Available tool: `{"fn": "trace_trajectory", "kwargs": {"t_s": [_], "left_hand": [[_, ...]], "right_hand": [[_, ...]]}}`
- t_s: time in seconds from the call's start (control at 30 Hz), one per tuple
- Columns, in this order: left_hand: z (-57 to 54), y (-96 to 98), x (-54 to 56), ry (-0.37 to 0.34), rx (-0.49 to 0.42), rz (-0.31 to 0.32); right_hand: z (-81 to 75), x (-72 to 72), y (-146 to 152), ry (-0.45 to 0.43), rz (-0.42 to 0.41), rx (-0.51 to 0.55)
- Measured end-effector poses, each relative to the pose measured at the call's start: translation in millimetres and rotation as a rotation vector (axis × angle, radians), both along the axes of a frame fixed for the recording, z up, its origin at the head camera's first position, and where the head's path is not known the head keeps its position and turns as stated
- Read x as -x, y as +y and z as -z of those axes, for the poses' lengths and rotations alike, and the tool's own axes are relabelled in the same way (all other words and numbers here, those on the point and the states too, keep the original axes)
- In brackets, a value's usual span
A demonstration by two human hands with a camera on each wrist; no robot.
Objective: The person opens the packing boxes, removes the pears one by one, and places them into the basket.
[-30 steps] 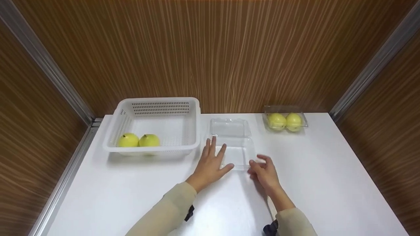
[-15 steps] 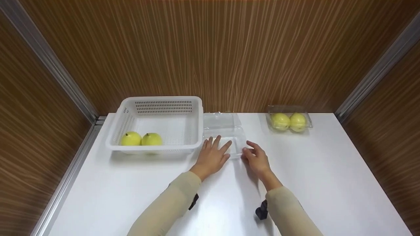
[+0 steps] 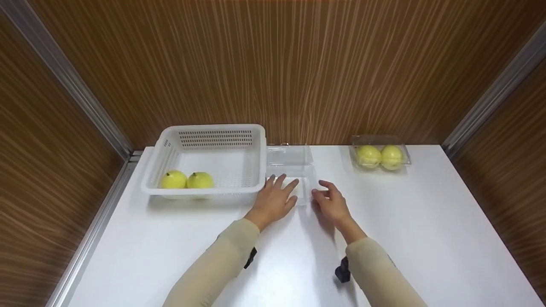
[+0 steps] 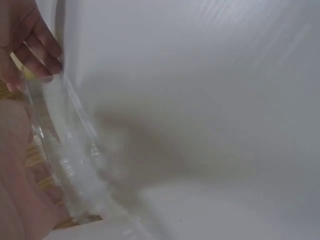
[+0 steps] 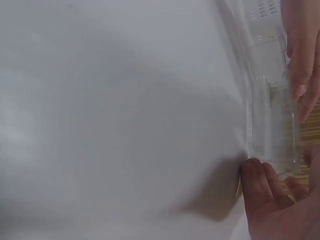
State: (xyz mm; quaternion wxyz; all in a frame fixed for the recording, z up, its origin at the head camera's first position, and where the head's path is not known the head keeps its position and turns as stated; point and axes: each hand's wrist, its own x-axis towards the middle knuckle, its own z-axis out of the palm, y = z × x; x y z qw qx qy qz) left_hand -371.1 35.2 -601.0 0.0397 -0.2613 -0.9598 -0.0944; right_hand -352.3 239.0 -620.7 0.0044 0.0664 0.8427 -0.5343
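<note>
An unlidded clear plastic clamshell container (image 3: 306, 185) lies on the white table, hinged lid (image 3: 288, 155) folded back toward the wood-grain wall. It stands right beside the basket. My left hand (image 3: 273, 200) has its fingers spread over the container's left front part, fingertips overlapping the tray. My right hand (image 3: 335, 207) is at its right side, thumb and fingers relaxed and fingertips at the wall. In the right wrist view, the right fingers (image 5: 260, 182) reach the container's corner. The left wrist view shows the container's clear wall (image 4: 75, 150) between both hands. Nothing shows inside the tray.
A white perforated basket (image 3: 204, 191) at the left holds two yellow-green round fruits (image 3: 174, 180) with dark stems. At the back right, a second clear container (image 3: 403, 160) holds two similar yellow fruits (image 3: 368, 156). Wood-grain panels (image 3: 286, 68) border the table (image 3: 409, 238).
Both hands have moved the container leftward and back, up beside the basket. During the last half second it has stayed nearly still, with the hands at its sides.
</note>
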Motion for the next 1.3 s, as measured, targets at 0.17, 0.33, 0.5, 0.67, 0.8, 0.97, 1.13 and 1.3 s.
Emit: {"fn": "trace_trajectory", "kwargs": {"t_s": [0.17,0.33,0.5,0.67,0.8,0.97,1.13,1.3], "left_hand": [[-6.5,20.1,3.0,-0.009,-0.031,0.063],[-15.1,54.0,15.5,0.069,-0.007,0.106],[-29.6,107.1,46.0,0.17,0.162,0.12],[-40.3,163.1,71.4,0.223,0.265,0.073],[-30.9,205.3,74.2,0.191,0.287,0.067],[-18.9,229.3,61.6,0.111,0.299,0.093],[-13.2,230.6,58.2,0.076,0.308,0.102],[-9.2,227.0,64.7,0.069,0.305,0.117]], "right_hand": [[-3.1,-1.9,33,0.01,-0.022,-0.039],[-12.3,4.9,79,0.205,0.035,-0.244],[-28.2,28.5,134,0.391,0.156,-0.532],[-41.8,52.6,174,0.346,0.156,-0.682],[-38.5,58.1,197,0.221,0.099,-0.757],[-35.1,57.3,206,0.113,0.036,-0.779],[-35.3,60.2,212,0.062,-0.012,-0.791],[-35.9,66.8,213,0.024,-0.03,-0.763]]}}
